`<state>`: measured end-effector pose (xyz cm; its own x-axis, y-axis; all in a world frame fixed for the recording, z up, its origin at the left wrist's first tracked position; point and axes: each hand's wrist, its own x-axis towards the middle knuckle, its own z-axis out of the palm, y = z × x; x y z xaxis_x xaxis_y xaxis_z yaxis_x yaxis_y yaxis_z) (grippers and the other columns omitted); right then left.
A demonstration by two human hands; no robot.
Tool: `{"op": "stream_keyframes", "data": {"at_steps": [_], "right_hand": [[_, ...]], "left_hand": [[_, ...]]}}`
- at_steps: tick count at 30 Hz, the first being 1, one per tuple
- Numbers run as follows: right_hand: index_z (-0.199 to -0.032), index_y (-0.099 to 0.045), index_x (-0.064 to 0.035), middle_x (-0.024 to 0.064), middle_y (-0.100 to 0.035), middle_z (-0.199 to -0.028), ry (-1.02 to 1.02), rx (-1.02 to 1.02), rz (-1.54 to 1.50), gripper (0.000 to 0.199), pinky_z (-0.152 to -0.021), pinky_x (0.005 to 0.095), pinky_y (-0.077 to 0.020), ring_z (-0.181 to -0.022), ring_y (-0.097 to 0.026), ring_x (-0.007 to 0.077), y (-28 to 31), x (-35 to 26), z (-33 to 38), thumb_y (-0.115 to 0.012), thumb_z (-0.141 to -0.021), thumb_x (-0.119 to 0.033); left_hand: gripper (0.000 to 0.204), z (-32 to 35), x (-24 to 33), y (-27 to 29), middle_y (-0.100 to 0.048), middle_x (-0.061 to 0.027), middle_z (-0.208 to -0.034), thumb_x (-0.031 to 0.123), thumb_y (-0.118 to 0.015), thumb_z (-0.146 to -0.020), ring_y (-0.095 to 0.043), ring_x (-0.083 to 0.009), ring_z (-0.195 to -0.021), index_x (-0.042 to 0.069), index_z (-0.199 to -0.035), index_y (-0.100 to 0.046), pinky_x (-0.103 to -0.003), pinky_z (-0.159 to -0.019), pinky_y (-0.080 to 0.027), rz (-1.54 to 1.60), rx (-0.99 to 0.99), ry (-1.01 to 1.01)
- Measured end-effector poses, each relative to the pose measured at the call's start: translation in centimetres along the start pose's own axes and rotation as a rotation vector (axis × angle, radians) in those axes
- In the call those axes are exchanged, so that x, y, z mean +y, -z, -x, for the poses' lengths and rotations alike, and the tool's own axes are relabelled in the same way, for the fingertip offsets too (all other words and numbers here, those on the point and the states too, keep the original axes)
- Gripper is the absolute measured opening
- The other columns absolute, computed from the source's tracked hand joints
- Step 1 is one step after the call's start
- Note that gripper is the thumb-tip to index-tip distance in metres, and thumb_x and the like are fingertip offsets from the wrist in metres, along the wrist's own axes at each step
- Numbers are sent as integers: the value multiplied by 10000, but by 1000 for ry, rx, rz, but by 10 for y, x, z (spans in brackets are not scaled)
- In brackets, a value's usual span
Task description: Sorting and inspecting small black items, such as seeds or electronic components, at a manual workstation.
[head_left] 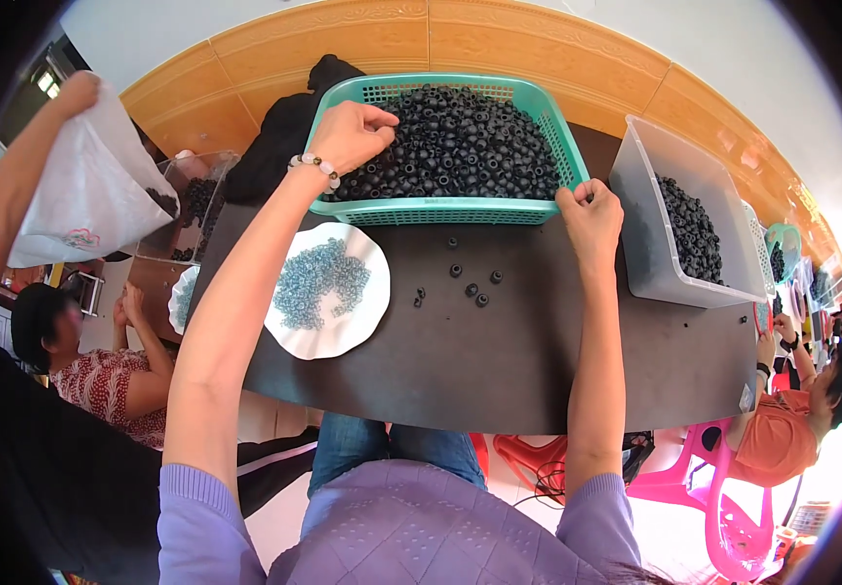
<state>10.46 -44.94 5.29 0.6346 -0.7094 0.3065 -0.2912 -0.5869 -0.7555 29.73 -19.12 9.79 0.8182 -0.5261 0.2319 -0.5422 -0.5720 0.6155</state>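
Observation:
A green plastic basket [440,207] full of small black ring-shaped pieces [455,146] stands on the dark table in front of me. My left hand [351,135], a beaded bracelet on its wrist, is over the basket's left side with its fingers curled together. Whatever those fingers hold, if anything, is hidden. At the basket's front right corner, my right hand [591,219] pinches the rim between thumb and fingers. Several loose black pieces [470,290] lie on the table before the basket. A white scalloped plate [374,307] holding small translucent bluish rings [315,278] is beside my left forearm.
To the right stands a translucent bin [647,244] partly filled with black pieces. Dark cloth [270,146] lies left of the basket. At far left, a person's arm lifts a white plastic bag [79,190] by another bin. Others sit left and right; a pink chair [723,517] is at right.

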Motion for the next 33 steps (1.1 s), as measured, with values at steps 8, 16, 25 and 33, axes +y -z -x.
{"op": "stream_keyframes", "data": {"at_steps": [8,16,25,33], "right_hand": [[-852,-586,7,-36,-459,-671,-208,-245,-609,340,-565,240,-384,-607,-416,79,24,-6,11,-614,-877,-331],[-1229,-482,148,43,-493,-878,-358,-746,-1340,436,-719,276,-453,-780,-461,139,50,-10,50,-356,-934,-148],[-1297,-404,122,191,-588,-1146,-373,-878,-1392,457,-844,289,-505,-927,-585,158,41,-29,100,-443,-943,-164],[-1306,-423,76,194,-576,-1183,-299,-804,-1251,476,-907,326,-444,-983,-575,196,43,-46,145,-464,-958,-246]], "left_hand": [[232,48,34,-10,-696,-53,-894,159,-591,-864,-612,-95,-764,29,-1026,-696,-238,-678,-491,692,33,127],[222,134,90,-33,-682,-46,-955,125,-593,-893,-594,-65,-793,22,-1075,-666,-202,-718,-484,1064,-160,272],[221,193,111,-50,-684,-63,-938,112,-584,-901,-579,-50,-752,14,-1084,-663,-192,-705,-474,1118,-243,353],[224,226,106,-61,-679,-53,-934,154,-580,-918,-566,-51,-731,26,-1083,-659,-189,-665,-467,1241,-226,470]]}}
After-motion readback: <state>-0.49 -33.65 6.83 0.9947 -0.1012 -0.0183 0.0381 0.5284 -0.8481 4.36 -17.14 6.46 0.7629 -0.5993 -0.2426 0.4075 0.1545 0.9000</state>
